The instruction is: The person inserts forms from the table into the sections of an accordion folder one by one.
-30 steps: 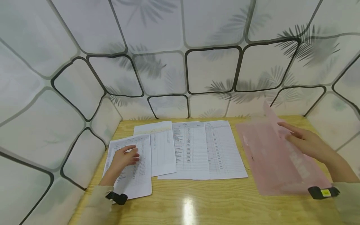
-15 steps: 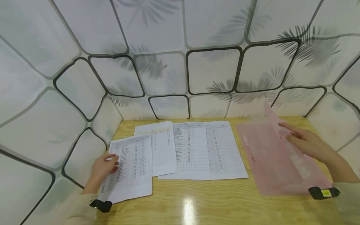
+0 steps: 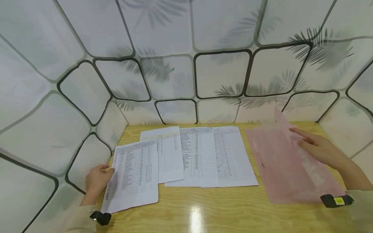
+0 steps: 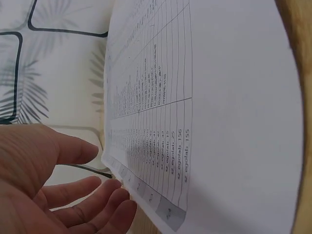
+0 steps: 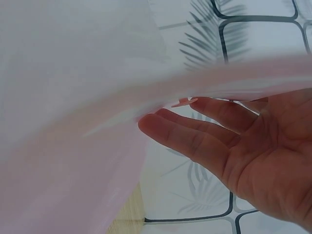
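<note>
Several printed sheets lie overlapped on the wooden table. My left hand (image 3: 99, 178) is at the left edge of the leftmost sheet (image 3: 134, 176). In the left wrist view, its thumb and fingers are apart and loosely bent beside that sheet's edge; whether a fingertip touches the paper cannot be told. On the right, my right hand (image 3: 323, 149) holds up the flap of a translucent pink snap-button folder (image 3: 285, 168). The right wrist view has the fingers (image 5: 165, 129) at the flap's edge near a small snap button (image 5: 184, 102); part of the hand is hidden behind the flap.
Other table sheets (image 3: 170, 158), (image 3: 199, 158) and the rightmost sheet (image 3: 233, 158) fan out toward the folder. Patterned wall covering (image 3: 221, 74) rises behind the wooden table (image 3: 209, 204) and along both sides.
My left hand has moved left, from over the leftmost sheet to its left edge. The right hand and the pink folder have stayed put.
</note>
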Demonstrator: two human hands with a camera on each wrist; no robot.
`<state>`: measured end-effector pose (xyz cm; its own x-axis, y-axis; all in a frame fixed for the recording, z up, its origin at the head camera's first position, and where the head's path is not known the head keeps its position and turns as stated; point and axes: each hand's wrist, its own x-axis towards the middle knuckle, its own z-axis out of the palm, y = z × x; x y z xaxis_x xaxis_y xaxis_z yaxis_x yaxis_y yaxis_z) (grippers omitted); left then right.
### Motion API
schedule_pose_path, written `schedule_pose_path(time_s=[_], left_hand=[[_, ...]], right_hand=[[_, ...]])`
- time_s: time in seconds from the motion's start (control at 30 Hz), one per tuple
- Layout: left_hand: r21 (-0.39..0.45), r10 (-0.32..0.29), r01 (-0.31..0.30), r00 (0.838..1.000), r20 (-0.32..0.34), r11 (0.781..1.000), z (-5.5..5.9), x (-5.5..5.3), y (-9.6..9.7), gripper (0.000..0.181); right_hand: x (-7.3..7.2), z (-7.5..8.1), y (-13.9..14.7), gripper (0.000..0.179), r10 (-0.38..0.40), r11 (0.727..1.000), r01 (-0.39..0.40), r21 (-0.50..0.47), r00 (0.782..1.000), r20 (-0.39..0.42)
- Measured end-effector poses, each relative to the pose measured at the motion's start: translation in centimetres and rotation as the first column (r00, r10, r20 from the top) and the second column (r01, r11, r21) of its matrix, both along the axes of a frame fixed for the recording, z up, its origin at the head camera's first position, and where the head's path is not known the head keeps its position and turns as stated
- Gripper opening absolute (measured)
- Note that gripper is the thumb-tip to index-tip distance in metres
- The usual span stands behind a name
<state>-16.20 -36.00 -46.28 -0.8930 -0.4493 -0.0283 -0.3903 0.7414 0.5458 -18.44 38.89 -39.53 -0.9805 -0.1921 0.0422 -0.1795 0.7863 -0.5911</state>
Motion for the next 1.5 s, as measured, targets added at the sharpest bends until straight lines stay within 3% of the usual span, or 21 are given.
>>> schedule_pose_path(time_s=[0.13,0.4,0.63,0.8,1.0,1.13,1.27,1.37,1.5], left_hand=[[-0.023,0.006,-0.006,1.0,-0.002,1.0,-0.3,0.1,0.0,0.052],[-0.049,-0.06,0.063,0.997,0.055,0.997,-0.8,-0.1,-0.1,0.058],[-0.03,-0.11,0.111,0.992,0.054,0.993,-0.9,-0.6,0.1,0.048],[0.044,-0.141,0.139,0.989,0.04,0.989,-0.8,-0.9,0.1,0.044],[0.192,-0.145,0.134,0.988,0.044,0.972,-0.8,-1.3,0.4,0.045],[0.344,-0.18,0.146,0.981,0.07,0.928,-0.7,-1.5,0.9,0.047],[0.517,-0.239,0.168,0.968,0.073,0.839,-0.6,-1.5,1.7,0.05],[0.576,-0.251,0.17,0.966,0.064,0.8,-0.5,-1.6,2.4,0.054],[0.623,-0.252,0.166,0.966,0.051,0.764,-0.4,-1.8,3.3,0.058]], right_hand=[[0.1,0.0,0.0,0.058,-0.003,1.0,0.003,0.003,1.0,0.008],[0.0,-0.1,-0.1,0.058,-0.003,1.0,0.003,-0.008,1.0,0.019],[0.0,-0.2,-0.1,0.057,0.006,0.999,-0.006,-0.041,1.0,0.01],[0.0,-0.2,-0.1,0.057,0.007,0.999,-0.006,-0.041,1.0,0.008],[0.0,-0.2,-0.1,0.057,0.008,1.0,-0.007,-0.026,1.0,0.004],[0.0,-0.2,-0.2,0.056,0.005,1.0,-0.005,-0.01,1.0,-0.006],[-0.1,-0.2,-0.3,0.056,-0.004,1.0,0.004,0.008,1.0,-0.006],[-0.1,-0.3,-0.3,0.056,-0.008,1.0,0.008,0.009,1.0,0.004],[-0.2,-0.3,-0.3,0.056,-0.009,1.0,0.009,-0.001,1.0,0.009]])
